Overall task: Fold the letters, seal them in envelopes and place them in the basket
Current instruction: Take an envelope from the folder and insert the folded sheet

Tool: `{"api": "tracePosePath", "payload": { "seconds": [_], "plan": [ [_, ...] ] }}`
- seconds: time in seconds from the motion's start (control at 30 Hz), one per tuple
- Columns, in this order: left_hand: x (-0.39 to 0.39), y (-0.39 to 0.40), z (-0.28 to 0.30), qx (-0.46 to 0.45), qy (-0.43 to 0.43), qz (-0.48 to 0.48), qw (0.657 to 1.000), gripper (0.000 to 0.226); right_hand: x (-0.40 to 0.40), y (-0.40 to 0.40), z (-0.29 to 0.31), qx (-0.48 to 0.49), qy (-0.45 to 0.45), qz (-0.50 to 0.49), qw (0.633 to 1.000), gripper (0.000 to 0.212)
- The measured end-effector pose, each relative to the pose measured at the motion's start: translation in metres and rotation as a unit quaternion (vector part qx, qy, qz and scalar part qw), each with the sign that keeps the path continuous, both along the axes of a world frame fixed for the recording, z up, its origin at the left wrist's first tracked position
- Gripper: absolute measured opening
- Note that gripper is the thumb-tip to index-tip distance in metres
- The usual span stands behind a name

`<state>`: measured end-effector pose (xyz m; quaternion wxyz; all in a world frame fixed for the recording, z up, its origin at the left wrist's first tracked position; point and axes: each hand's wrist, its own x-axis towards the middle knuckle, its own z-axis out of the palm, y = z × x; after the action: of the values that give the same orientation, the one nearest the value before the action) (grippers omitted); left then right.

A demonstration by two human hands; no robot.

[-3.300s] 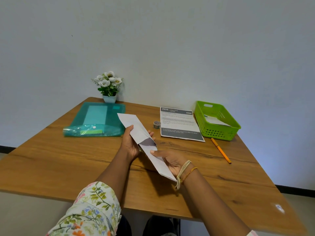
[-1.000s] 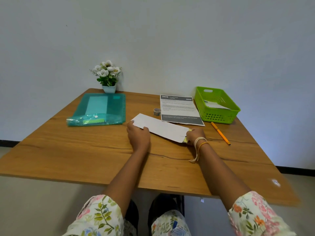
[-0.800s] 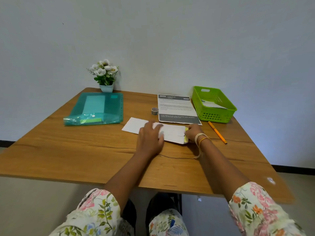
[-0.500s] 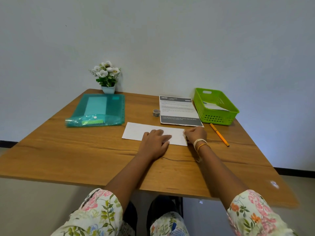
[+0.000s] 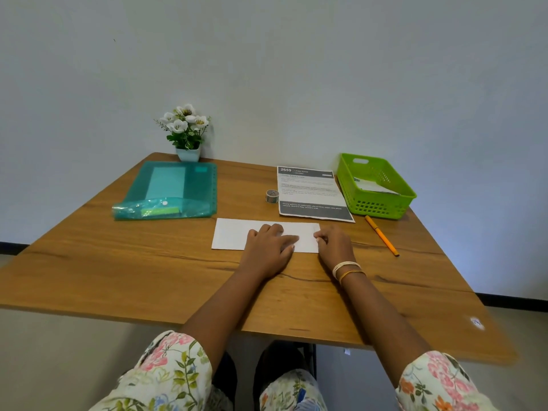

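while flat: l hand (image 5: 268, 250) on envelope (image 5: 234, 237)

even, soft daylight; scene bright with no harsh glare. bluish cast on the wall (image 5: 489, 203) at right. faint shadows under the hands on the counter (image 5: 118, 262). wide-angle bending at counter edges. slight softness overall; printed sheet (image 5: 311, 191) text unreadable.
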<state>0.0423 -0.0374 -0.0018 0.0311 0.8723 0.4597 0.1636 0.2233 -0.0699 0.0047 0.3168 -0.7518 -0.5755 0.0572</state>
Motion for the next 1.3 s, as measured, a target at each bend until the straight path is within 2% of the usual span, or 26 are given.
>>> {"api": "tracePosePath", "payload": {
  "seconds": [0.13, 0.3, 0.47, 0.53, 0.63, 0.73, 0.8, 0.9, 1.03, 1.23, 1.3],
  "plan": [
    [-0.001, 0.000, -0.001, -0.003, -0.009, -0.001, 1.000, 0.040, 0.015, 0.003, -0.001, -0.040, -0.043, 0.061, 0.996, 0.028],
    [0.000, 0.003, 0.001, -0.007, -0.010, 0.002, 1.000, 0.040, 0.029, 0.009, 0.010, -0.177, -0.211, 0.047, 0.960, 0.043],
    [-0.001, 0.003, -0.001, -0.012, -0.002, 0.007, 1.000, 0.041, 0.026, 0.002, 0.005, -0.211, -0.224, 0.051, 0.950, 0.049],
    [0.000, 0.003, -0.001, -0.014, -0.001, 0.007, 1.000, 0.041, 0.024, -0.003, 0.001, -0.188, -0.204, 0.051, 0.959, 0.050],
    [0.000, 0.002, -0.001, -0.017, -0.001, 0.005, 1.000, 0.042, 0.022, -0.014, -0.006, -0.102, -0.153, 0.041, 0.982, 0.048],
    [-0.001, 0.001, -0.001, -0.015, -0.003, 0.008, 1.000, 0.041, 0.013, -0.019, -0.006, -0.055, -0.067, -0.034, 0.996, 0.042],
    [-0.001, 0.000, -0.001, -0.014, -0.003, 0.009, 1.000, 0.041, 0.006, -0.018, -0.001, -0.069, -0.003, -0.093, 0.993, 0.033],
    [0.000, -0.001, -0.002, -0.016, 0.004, 0.003, 1.000, 0.041, -0.002, -0.012, 0.014, -0.109, 0.008, -0.106, 0.988, 0.017],
    [0.000, -0.001, -0.001, -0.020, 0.007, -0.002, 1.000, 0.042, -0.012, -0.004, 0.033, -0.162, 0.042, -0.139, 0.976, 0.021],
    [-0.002, 0.000, -0.001, -0.015, -0.001, 0.000, 1.000, 0.042, -0.008, 0.002, 0.054, -0.236, 0.115, -0.149, 0.953, 0.042],
    [-0.001, -0.003, 0.000, -0.017, -0.007, 0.001, 1.000, 0.043, -0.005, 0.004, 0.058, -0.262, 0.151, -0.141, 0.943, 0.029]
  ]
}}
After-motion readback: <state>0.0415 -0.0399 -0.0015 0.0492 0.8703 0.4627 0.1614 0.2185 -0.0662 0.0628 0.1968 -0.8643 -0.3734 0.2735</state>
